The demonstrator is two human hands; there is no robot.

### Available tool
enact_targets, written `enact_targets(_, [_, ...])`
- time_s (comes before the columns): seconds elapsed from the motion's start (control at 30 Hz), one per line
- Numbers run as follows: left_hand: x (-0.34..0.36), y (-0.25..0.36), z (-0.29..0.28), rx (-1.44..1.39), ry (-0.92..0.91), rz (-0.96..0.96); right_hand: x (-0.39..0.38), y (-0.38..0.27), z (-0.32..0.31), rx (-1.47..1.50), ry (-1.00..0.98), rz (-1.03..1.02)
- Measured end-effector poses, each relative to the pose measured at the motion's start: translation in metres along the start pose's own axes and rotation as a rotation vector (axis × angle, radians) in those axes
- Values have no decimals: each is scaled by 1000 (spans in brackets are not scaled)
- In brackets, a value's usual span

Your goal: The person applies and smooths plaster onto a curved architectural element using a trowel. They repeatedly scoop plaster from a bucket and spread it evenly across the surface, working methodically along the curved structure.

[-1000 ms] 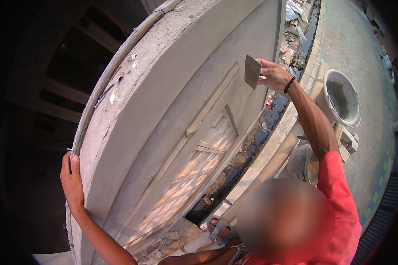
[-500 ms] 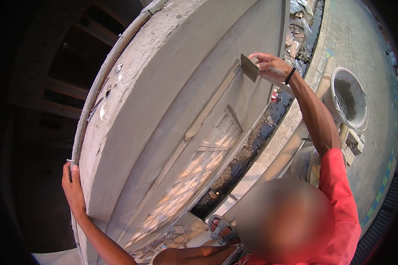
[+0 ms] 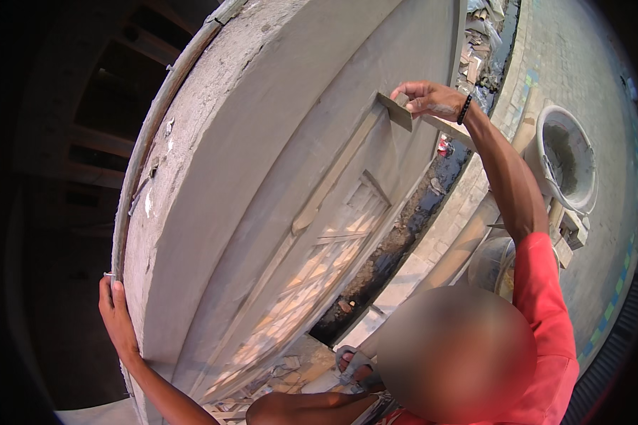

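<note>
My right hand (image 3: 436, 99), with grey smears and a black bead bracelet, holds a flat dark metal scraper (image 3: 397, 117) between fingers and thumb. The plate rests on or just beside the grey plastered wall (image 3: 262, 120), at the upper end of a long raised moulding (image 3: 339, 161). Below it is a recessed panel with slanted slats (image 3: 337, 262). My left hand (image 3: 118, 312) grips the rough outer edge of the wall at the left, by a long strip or pipe (image 3: 152, 124) with a small metal pin near my fingers.
A narrow drain (image 3: 393, 241) with debris runs along the wall's foot. A pale bucket of grey mix (image 3: 542, 166) stands beside a second bucket (image 3: 485, 262), blocks (image 3: 574, 230) and paving (image 3: 567, 64). A sandaled foot (image 3: 354, 365) shows low. A blurred round area covers the lower right.
My right hand has moved left and slightly up, and the scraper has tilted against the moulding's top. My left hand stays on the edge, appearing lower as the view shifts slightly.
</note>
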State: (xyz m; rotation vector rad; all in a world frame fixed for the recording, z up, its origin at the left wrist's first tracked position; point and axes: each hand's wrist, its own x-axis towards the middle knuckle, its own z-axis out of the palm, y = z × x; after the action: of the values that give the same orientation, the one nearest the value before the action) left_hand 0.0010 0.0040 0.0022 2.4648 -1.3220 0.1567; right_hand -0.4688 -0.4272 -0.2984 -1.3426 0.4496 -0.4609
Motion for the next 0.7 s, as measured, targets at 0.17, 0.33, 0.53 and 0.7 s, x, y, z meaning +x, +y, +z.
enact_targets(0.17, [-1, 2, 0, -13, 3, -11, -1, 14, -14, -106, -31, 124])
enact_targets(0.33, [0, 1, 0, -29, 4, 22, -21, 13, -13, -360, 91, 315])
enact_targets(0.53, [1, -2, 0, -26, -7, 24, -56, -36, 28, -612, 445, -21])
enact_targets(0.7, [-1, -2, 1, -15, 19, 16, -55, -61, 79, -1093, 640, -184])
